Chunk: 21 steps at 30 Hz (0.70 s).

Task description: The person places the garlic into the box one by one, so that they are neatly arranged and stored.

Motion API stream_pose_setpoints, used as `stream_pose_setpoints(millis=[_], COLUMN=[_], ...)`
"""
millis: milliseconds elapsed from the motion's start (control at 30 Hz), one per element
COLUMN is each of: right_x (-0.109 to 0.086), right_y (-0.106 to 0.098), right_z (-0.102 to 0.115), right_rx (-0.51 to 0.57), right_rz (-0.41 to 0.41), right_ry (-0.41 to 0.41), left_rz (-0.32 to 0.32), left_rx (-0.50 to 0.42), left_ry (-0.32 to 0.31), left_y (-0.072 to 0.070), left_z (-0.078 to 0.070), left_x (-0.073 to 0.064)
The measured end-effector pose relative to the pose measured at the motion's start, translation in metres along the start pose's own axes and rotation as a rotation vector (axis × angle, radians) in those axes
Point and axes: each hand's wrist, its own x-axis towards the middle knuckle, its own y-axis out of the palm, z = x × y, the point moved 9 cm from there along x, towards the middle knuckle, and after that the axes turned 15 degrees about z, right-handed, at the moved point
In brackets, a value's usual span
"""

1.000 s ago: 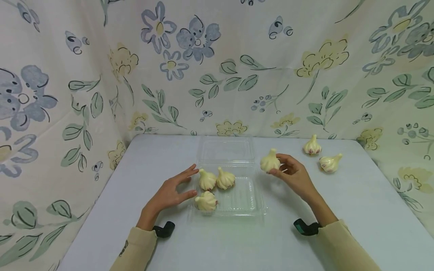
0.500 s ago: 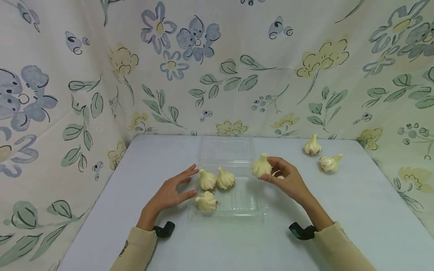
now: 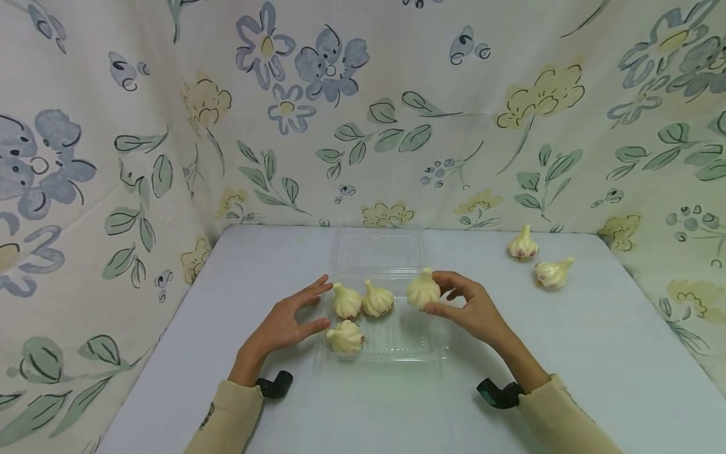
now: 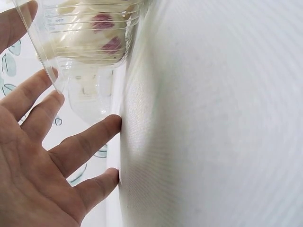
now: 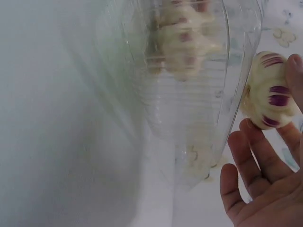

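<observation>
A clear plastic clamshell box (image 3: 405,334) lies with its lid (image 3: 378,252) folded back on the white table. Inside its left part sit three garlic bulbs: one at the back left (image 3: 347,301), one beside it (image 3: 377,299) and one at the front (image 3: 345,337). My right hand (image 3: 471,309) pinches another garlic bulb (image 3: 423,290) between thumb and fingers, over the box's right back part; purple streaks show on this bulb (image 5: 271,92) in the right wrist view. At the box's left side, my left hand (image 3: 289,321) has its fingers spread, with fingertips (image 4: 54,73) at the clear rim.
Two more garlic bulbs lie at the table's back right, one upright (image 3: 522,243) and one on its side (image 3: 553,273). A flowered curtain (image 3: 363,126) hangs behind the white table (image 3: 482,422) and along its sides.
My right hand has carried its garlic bulb left and toward me, from beside the box to over it. My left hand has stayed where it was.
</observation>
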Motion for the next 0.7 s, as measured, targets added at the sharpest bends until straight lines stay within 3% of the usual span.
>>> stream_pose_setpoints(millis=[700], right_x=[0.004], right_y=[0.026], right_z=[0.015], right_rx=[-0.048], right_rz=[0.013], right_ry=[-0.082], left_rz=[-0.004], left_rx=[0.006], left_ry=[-0.001], left_y=[0.000], left_z=[0.001], left_x=[0.000])
